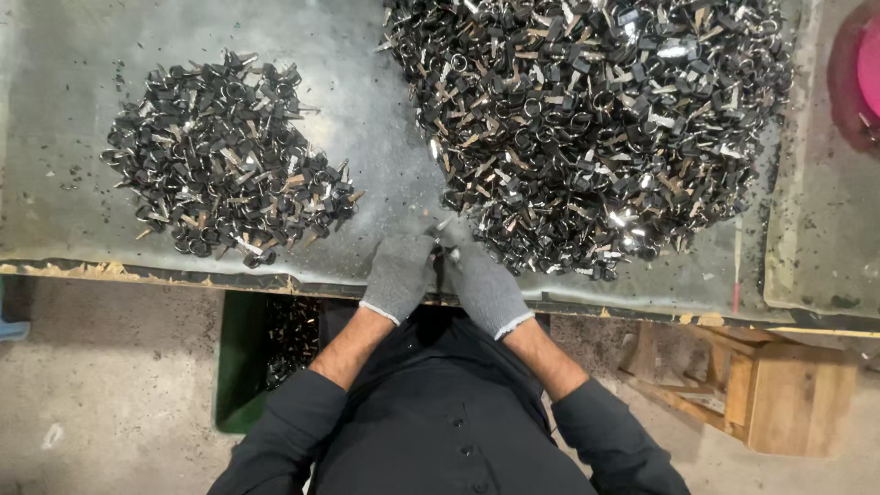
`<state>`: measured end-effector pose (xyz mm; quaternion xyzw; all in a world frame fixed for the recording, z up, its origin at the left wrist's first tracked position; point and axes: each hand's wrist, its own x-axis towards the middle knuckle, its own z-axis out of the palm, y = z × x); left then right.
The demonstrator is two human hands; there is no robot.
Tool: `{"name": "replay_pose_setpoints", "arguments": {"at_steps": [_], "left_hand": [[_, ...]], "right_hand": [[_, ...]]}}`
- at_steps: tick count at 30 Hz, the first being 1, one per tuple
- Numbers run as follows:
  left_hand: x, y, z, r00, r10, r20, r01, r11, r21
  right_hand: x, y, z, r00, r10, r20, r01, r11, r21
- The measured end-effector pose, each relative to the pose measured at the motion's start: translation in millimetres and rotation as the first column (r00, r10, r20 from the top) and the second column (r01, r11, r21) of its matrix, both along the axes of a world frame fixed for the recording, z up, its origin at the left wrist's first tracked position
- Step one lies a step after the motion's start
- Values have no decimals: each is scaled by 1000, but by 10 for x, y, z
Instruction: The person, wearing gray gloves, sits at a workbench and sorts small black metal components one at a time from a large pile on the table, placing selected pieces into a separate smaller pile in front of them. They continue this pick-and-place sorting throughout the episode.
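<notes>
My hands, the left and the right, wear grey knitted cloth gloves over a dull, scuffed, dusty sheet-metal surface heaped with keys of glinting bright metal and matt black plastic heads, beside a rough bare-wood stool.

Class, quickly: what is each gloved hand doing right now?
Left hand: closed around a small part; which part cannot be told.
Right hand: closed on the same spot, beside the large pile of keys.

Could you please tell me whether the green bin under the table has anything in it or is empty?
Not empty: the green bin shows dark small parts inside. How full it is cannot be told.
</notes>
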<state>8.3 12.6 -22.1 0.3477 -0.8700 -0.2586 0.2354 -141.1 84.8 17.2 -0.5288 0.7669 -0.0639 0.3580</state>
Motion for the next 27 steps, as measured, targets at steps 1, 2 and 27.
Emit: {"name": "replay_pose_setpoints", "arguments": {"at_steps": [1, 2, 27], "left_hand": [[-1, 3, -5, 1000, -1, 14, 1, 1000, -19], [1, 14, -11, 999, -6, 32, 7, 999, -31], [42, 79, -64, 996, 3, -88, -8, 998, -54]], "right_hand": [[4, 8, -2, 1000, -20, 6, 20, 1000, 8], [12, 14, -1, 1000, -9, -30, 8, 999, -31], [75, -3, -64, 990, 122, -76, -137, 962, -236]]}}
